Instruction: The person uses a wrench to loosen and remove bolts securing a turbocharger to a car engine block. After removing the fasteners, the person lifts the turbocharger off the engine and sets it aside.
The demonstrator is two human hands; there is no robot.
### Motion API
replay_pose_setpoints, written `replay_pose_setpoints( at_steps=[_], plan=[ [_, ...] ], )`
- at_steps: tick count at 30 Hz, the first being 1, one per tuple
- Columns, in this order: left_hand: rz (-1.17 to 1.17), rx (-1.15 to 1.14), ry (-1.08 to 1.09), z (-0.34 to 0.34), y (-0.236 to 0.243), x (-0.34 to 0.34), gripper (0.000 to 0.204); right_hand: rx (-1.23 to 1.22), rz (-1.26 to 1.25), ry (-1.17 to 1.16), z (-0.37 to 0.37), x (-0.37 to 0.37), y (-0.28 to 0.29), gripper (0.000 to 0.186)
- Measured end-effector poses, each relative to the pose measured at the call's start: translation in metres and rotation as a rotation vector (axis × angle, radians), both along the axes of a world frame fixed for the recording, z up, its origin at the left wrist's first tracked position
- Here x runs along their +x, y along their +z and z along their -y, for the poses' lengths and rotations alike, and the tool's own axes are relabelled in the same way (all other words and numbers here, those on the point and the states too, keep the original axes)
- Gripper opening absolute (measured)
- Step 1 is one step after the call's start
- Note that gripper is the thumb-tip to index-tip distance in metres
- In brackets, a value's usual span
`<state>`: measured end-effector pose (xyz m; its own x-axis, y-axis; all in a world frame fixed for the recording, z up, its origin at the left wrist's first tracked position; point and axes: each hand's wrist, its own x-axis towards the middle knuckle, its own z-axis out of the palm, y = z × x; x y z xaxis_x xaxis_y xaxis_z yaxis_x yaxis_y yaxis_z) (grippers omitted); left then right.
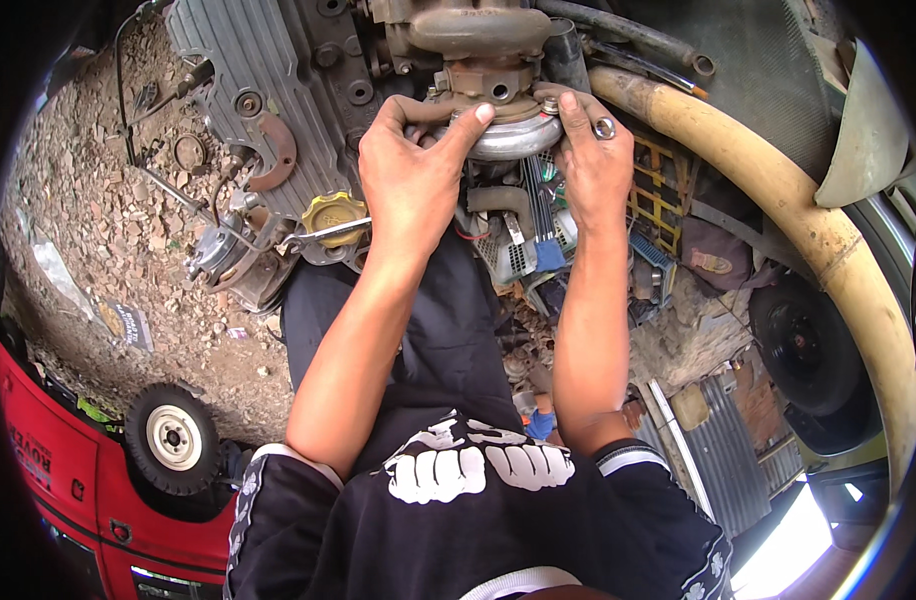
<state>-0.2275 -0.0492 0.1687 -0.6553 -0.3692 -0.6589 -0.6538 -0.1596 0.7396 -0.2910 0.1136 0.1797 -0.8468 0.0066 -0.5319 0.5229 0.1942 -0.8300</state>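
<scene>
A turbocharger [516, 142] with a smooth silver housing and rusty brown upper part is fixed to the engine at the top centre. My left hand [410, 170] grips its left side, thumb laid on top and fingers curled around behind. On the opposite side my right hand [595, 165] is closed at the housing's edge, its index finger beside a small bolt [550, 105]. A ring shows on that hand. The undersides of several fingers are hidden. Near my left wrist a combination wrench [328, 231] lies across the engine by a yellow oil cap [335, 212].
The ribbed grey engine cover [253, 75] lies to the left. Below the turbocharger stands a plastic crate [508, 262] of tools. A thick bamboo pole [768, 150] curves along the right. A red vehicle [118, 480] with a white-rimmed wheel [173, 437] is at lower left.
</scene>
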Motion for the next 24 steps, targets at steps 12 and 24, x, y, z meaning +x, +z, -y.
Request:
replay_pose_setpoints(
  at_steps=[12,24],
  plan=[
    [-0.046,0.006,0.068,-0.005,-0.002,0.001,0.036,-0.073,0.057,-0.118,-0.005,0.007,-0.01,0.035],
    [-0.03,-0.059,0.038,-0.007,0.003,-0.003,0.04,-0.092,0.041,-0.089,-0.009,0.003,-0.015,0.034]
  ],
)
